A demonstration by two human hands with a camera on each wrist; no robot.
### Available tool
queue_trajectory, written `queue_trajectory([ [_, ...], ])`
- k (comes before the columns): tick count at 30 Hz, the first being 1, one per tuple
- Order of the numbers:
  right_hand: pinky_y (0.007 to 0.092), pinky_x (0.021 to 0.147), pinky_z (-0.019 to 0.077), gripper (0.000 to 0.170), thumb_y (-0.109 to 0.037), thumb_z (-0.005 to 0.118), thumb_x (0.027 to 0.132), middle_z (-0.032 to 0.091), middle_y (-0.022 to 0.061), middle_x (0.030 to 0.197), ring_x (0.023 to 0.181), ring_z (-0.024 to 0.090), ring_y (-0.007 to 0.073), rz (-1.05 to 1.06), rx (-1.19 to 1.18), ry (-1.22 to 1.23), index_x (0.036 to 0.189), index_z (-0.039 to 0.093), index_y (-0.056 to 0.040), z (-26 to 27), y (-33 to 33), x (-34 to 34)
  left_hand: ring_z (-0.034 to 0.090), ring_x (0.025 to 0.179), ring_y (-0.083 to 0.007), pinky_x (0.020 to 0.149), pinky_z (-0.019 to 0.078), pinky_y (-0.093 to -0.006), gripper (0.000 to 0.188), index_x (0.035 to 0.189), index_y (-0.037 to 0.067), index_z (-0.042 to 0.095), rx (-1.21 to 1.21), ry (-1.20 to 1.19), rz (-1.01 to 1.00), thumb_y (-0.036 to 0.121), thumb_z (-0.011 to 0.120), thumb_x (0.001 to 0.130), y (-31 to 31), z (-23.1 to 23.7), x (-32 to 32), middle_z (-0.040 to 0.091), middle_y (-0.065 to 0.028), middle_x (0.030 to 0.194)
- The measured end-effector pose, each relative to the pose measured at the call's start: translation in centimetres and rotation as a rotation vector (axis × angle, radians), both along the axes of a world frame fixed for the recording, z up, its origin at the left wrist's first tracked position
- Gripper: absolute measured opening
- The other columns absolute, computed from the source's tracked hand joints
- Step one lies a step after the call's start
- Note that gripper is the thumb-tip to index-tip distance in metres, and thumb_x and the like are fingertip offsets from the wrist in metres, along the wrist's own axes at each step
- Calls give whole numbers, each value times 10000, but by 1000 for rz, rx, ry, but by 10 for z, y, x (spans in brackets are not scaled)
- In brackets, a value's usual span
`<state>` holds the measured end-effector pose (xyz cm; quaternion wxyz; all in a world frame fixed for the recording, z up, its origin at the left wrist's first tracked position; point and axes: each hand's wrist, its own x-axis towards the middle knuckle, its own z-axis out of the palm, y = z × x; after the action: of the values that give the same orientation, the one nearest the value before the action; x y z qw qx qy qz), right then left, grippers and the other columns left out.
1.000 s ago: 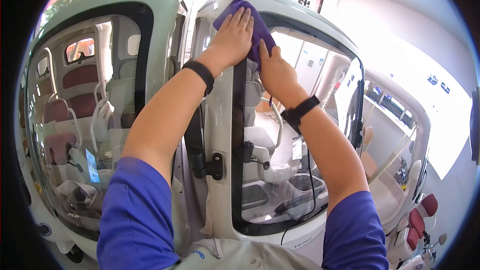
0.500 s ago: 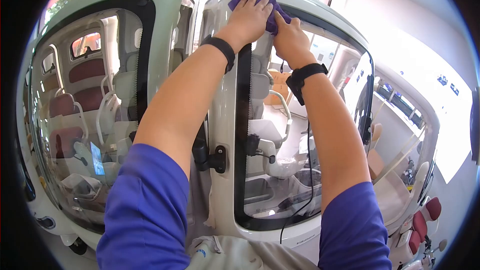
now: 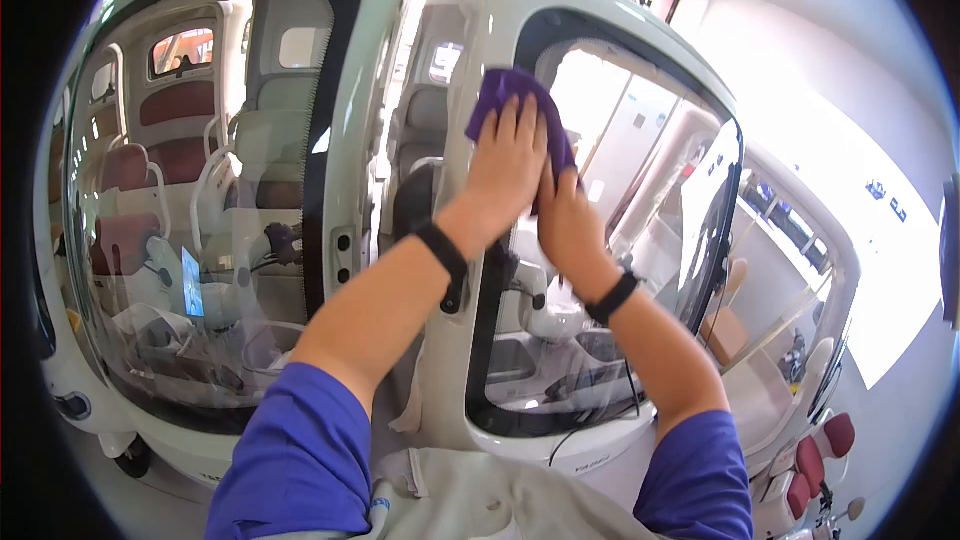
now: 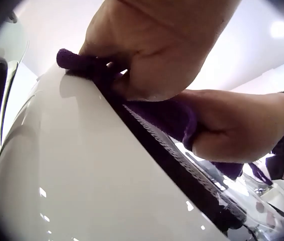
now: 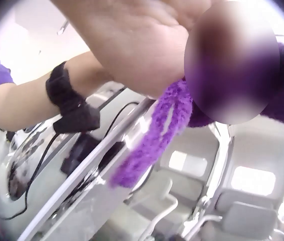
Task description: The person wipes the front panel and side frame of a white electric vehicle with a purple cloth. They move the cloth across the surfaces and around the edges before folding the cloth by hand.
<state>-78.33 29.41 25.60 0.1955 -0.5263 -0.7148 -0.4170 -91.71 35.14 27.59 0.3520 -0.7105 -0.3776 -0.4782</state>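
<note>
One purple cloth (image 3: 518, 83) is pressed under your left hand (image 3: 507, 170), whose straight fingers probably keep it flat; your right hand (image 3: 575, 235) grips its lower part, perhaps against slipping; behind it are the white frame (image 4: 81, 150) and dark window border (image 4: 169, 168).

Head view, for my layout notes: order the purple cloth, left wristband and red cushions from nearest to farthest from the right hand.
1. Purple cloth: touching the right hand.
2. Left wristband: to that hand's left.
3. Red cushions: lower right, farthest.
</note>
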Motion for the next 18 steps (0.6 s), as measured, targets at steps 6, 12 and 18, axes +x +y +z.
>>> queue_trajectory([
  [6, 415, 640, 594, 708, -39, 582, 837, 517, 195, 1039, 811, 654, 332, 40, -135, -57, 1497, 338, 48, 15, -10, 2, 331, 1395, -517, 1122, 367, -537, 496, 1394, -6, 486, -9, -18, -39, 159, 514, 926, 7, 14, -22, 391, -237, 1521],
  [12, 507, 777, 574, 687, -67, 576, 861, 534, 242, 1200, 938, 676, 445, 31, -151, 153, 1507, 354, -139, 102, 39, -10, 336, 1398, -521, 1155, 328, -522, 499, 1380, -54, 488, 89, -16, 38, 122, 496, 913, 56, 69, -22, 402, -245, 1522],
  [18, 488, 825, 554, 562, -92, 610, 845, 576, 217, 1163, 967, 670, 434, 108, -23, 303, 1383, 506, -213, 120, 52, -14, 353, 1396, -502, 1162, 323, -501, 525, 1389, -56, 487, 159, 7, 34, 141, 518, 903, 77, 73, -19, 418, -224, 1521],
])
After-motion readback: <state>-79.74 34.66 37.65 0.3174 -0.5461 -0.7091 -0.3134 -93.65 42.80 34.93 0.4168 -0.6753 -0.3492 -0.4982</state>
